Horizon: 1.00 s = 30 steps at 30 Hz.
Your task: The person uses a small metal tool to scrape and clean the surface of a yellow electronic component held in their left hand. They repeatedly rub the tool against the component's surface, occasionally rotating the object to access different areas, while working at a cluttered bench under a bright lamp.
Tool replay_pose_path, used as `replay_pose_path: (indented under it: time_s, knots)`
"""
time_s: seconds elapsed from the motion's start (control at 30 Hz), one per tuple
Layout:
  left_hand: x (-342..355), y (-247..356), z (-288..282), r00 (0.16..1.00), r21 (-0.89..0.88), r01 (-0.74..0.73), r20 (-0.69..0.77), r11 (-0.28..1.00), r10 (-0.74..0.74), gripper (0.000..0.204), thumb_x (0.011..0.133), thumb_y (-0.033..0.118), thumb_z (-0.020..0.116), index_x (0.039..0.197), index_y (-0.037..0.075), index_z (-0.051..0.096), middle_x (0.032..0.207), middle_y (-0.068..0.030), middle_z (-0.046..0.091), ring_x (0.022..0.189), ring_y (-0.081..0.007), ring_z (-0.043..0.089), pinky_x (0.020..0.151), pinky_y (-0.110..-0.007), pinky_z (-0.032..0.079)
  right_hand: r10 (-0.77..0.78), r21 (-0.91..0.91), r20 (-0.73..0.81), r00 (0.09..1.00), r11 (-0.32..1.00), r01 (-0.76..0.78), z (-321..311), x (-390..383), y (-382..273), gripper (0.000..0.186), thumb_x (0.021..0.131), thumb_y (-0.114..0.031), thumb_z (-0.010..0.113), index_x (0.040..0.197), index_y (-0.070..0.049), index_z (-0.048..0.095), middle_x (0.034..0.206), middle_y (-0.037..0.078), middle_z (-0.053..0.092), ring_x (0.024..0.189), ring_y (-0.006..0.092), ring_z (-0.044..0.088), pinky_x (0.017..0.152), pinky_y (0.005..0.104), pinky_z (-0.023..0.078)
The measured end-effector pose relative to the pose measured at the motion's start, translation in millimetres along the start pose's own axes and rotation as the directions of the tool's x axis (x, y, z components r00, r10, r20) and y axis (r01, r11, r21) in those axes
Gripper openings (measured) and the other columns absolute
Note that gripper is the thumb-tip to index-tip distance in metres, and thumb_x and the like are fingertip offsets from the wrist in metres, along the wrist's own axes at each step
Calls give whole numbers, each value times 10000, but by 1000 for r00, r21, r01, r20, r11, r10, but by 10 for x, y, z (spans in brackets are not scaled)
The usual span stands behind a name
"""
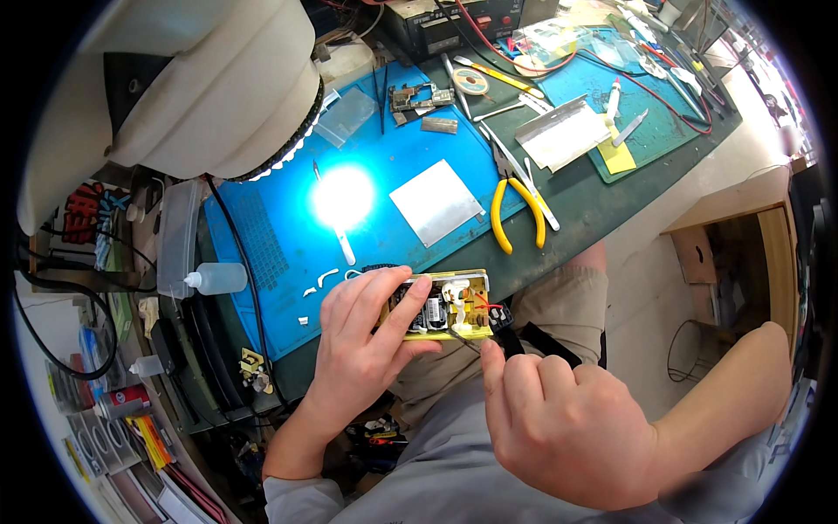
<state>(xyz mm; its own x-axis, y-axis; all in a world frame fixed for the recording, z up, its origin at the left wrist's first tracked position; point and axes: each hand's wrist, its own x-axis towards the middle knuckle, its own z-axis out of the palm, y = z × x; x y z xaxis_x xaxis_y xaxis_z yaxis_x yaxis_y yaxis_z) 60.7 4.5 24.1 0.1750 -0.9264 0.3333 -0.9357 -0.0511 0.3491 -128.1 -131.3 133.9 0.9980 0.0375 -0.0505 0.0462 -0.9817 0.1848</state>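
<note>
My left hand (367,341) grips an open yellow-cased electronic device (436,310) at its left side, just over the bench's front edge. Inside it show dark components, a white label, white material and red wires; a black part hangs at its right end. My right hand (567,419) is closed below and right of the device, holding a thin dark tool (463,339) whose tip reaches the device's lower edge; the tool's kind is unclear. Behind them are a white metal plate (436,203) and yellow-handled pliers (517,214) on the mat.
A large lamp head (201,87) overhangs the blue mat (279,236), casting a bright spot. Around them stand a dropper bottle (214,278), a folded metal sheet (563,131), several hand tools, a green mat (655,148) and a black bench instrument (436,22). A wooden cabinet (724,236) stands right.
</note>
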Motion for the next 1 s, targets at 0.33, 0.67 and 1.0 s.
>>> replay_pose_path:
  time_s: [0.33,0.67,1.0]
  knots:
    - [-13,23,-23,1000,5,26,8,1000,-26,669,808,380,809,1381,63,671,1351,-107,616,1233,-296,585,1037,-465,435,3,-41,-37,999,999,-5,30,0,-32,247,826,-67,765,1049,35,786,675,-16,409,575,109,429,422,267,264]
    - [-1,4,-11,1000,-13,20,14,1000,-20,671,801,372,814,1379,62,674,1353,-107,615,1233,-294,585,1038,-462,434,-17,14,-9,1000,1000,17,-6,40,49,250,827,-97,776,1047,20,799,680,-11,416,574,109,425,424,261,263]
    - [15,35,-32,999,-17,27,22,999,-27,678,794,360,822,1378,50,671,1347,-108,613,1232,-298,582,1041,-463,430,-39,-55,-58,998,998,36,127,-73,-15,289,812,-83,778,1080,19,810,713,39,507,588,128,441,432,255,249]
